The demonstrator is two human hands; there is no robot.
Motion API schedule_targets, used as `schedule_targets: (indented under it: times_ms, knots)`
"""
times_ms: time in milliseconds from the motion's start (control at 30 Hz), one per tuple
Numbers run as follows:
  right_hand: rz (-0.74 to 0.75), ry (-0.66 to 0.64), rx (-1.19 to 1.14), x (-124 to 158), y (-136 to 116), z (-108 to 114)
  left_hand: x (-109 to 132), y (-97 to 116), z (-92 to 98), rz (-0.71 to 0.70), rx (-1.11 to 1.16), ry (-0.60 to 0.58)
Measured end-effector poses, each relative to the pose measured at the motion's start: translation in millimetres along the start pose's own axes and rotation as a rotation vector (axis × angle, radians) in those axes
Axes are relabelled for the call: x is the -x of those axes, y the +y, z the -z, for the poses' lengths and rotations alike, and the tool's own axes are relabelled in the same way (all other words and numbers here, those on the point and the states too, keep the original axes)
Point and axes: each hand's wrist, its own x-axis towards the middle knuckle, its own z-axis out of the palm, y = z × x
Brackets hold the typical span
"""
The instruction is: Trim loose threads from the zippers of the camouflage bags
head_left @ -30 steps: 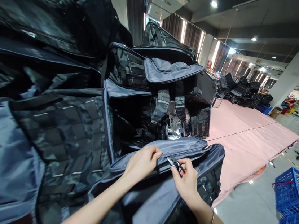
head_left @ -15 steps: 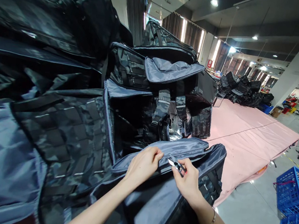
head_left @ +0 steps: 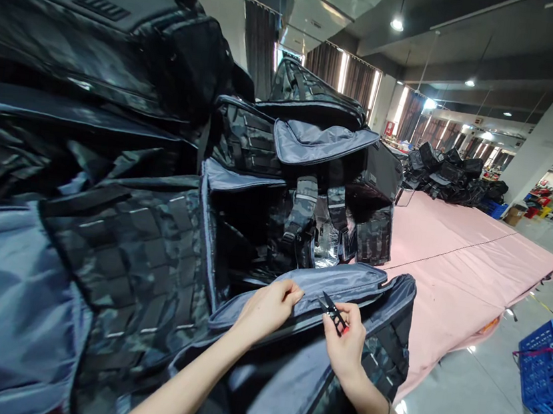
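In front of me a dark camouflage backpack [head_left: 278, 395] lies unzipped, its grey-blue lining showing. My left hand [head_left: 269, 307] is closed in a pinch at the edge of the lined flap [head_left: 338, 283]; whatever is between the fingertips is too small to make out. Just to the right, my right hand [head_left: 348, 343] grips a pair of thread snips [head_left: 334, 313] with black blades and a bit of red near the handle. The blades are spread apart and point up and left, over the flap, a short way from my left fingertips.
Stacked camouflage backpacks [head_left: 151, 245] rise at the left and behind the open one. Pink cloth [head_left: 456, 256] covers the long table to the right, with a heap of dark bags [head_left: 449, 174] at its far end. Blue plastic crates [head_left: 546, 368] stand on the floor at right.
The snips have turned so their blades point more upward and show wider apart. My left hand keeps its pinch in nearly the same spot. The view has shifted slightly.
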Motion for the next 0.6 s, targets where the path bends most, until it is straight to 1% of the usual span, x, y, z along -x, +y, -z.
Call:
schedule_targets:
  times_ms: [133, 267, 367, 533, 600]
  knots:
    - [-0.046, 0.077, -0.113, 6, 13, -12, -2, 0, 1.2, -0.009, 0.009, -0.02]
    - [-0.039, 0.098, -0.19, 11, 17, -19, -1, 0, 1.1, -0.014, 0.016, -0.022]
    - [0.015, 0.095, -0.145, 11, 16, -18, 0, 2, 1.6, -0.007, 0.018, -0.025]
    - [0.171, 0.062, 0.003, 7, 17, -14, 2, 4, 1.7, -0.006, 0.015, -0.034]
    - [0.213, 0.045, 0.037, 6, 17, -11, 2, 3, 1.2, -0.011, 0.012, -0.032]
